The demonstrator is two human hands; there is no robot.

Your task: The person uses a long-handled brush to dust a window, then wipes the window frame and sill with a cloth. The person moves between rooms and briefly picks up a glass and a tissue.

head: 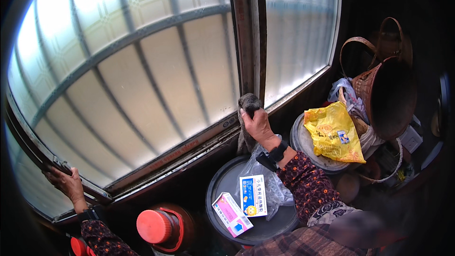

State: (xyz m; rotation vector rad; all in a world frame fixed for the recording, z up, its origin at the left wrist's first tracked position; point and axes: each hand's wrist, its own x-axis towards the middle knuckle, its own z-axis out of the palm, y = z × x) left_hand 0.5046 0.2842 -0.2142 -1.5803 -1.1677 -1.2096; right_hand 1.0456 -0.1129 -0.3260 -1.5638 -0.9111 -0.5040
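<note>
My right hand grips a dark grey cloth against the lower end of the upright frame between two frosted window panes. Part of the cloth hangs down below my fist. At the far left, my left hand rests with its fingers at the lower left edge of the sliding window frame; its fingertips are in shadow. The large frosted pane lies between my hands, with bars showing through it. Dark bands are on both wrists.
Below the sill, two cardboard boxes and a clear plastic bag lie on a round dark lid. A red-capped jug stands left of it. To the right are a yellow plastic bag on another lid and a woven basket.
</note>
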